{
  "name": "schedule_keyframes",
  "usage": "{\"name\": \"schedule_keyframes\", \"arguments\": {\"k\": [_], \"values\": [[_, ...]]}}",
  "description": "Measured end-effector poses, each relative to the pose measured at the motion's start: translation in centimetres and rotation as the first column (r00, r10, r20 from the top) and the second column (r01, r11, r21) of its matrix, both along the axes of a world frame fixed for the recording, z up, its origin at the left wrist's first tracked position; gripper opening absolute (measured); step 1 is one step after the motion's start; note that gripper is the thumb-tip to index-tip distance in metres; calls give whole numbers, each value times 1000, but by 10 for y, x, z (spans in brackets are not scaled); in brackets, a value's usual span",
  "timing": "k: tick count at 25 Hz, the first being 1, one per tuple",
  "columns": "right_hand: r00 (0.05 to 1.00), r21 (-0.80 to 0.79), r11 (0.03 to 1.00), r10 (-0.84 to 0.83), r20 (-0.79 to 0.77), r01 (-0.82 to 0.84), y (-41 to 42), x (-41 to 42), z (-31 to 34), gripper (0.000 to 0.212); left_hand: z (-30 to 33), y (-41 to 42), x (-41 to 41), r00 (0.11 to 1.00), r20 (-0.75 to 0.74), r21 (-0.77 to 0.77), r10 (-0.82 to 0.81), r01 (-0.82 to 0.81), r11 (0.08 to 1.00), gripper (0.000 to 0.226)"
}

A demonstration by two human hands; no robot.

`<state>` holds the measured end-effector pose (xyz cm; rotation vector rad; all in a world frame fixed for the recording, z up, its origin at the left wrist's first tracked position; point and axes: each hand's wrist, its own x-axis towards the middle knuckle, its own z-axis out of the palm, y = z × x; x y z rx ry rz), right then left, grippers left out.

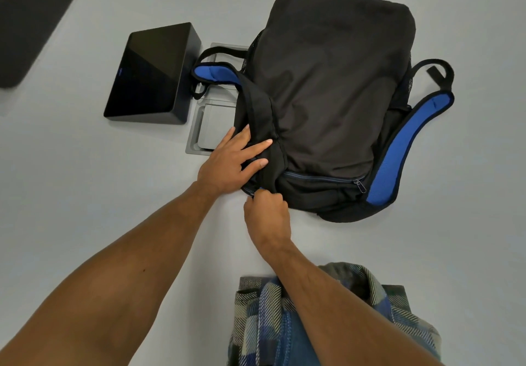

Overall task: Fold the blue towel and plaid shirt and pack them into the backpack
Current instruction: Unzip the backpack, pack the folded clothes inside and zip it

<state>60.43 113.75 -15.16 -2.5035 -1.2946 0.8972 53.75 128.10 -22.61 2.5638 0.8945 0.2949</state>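
A black backpack (327, 87) with blue-lined straps lies flat on the grey table, its zipped top edge facing me. My left hand (230, 161) rests on the backpack's near left corner with straight fingers spread over the fabric. My right hand (267, 215) is curled at the zip's left end and pinches something small there, apparently the zipper pull. A second zipper pull (360, 185) sits at the right end of the zip. The folded plaid shirt (264, 317) lies at the bottom edge, with blue fabric (293, 343) on top of it, partly hidden by my right forearm.
A black wedge-shaped device (150, 75) stands left of the backpack. A recessed grey cable hatch (210, 126) in the table (99, 180) lies partly under the backpack's left strap. A dark object (31, 18) fills the top left corner.
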Motion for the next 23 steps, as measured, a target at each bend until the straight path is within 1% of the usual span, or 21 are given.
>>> {"name": "schedule_keyframes", "arguments": {"k": [3, 7, 9, 11, 16, 18, 21, 23], "values": [[999, -3, 999, -44, 11, 44, -4, 2, -2, 24, 4, -2, 1, 1000, 23, 10, -4, 3, 1000, 55], [998, 68, 996, -63, 4, 62, -12, 2, -3, 28, -2, 0, 0, 1000, -1, -2, 18, -18, 1000, 57], [998, 102, 993, -67, 17, 65, -13, 3, -3, 24, -4, 1, -1, 1000, -13, -12, 25, -25, 1000, 58], [998, 123, 992, -39, 48, 33, -13, 5, -2, 21, -3, 1, 0, 1000, -8, -3, 17, -17, 1000, 58], [985, 30, 989, 140, 97, -143, -10, 11, 5, 29, -3, 1, 0, 1000, 3, 5, 13, -13, 1000, 56], [986, 21, 990, 133, 96, -136, -6, 11, 6, 26, -1, 1, 0, 1000, 9, 8, 8, -8, 1000, 55], [994, 24, 997, 67, 83, -69, -5, 8, 4, 20, 4, -1, 1, 1000, 24, 21, -5, 5, 1000, 55], [995, 20, 998, 52, 84, -54, -7, 10, 3, 19, 4, -1, 1, 1000, 21, 29, -10, 9, 1000, 55]]}}
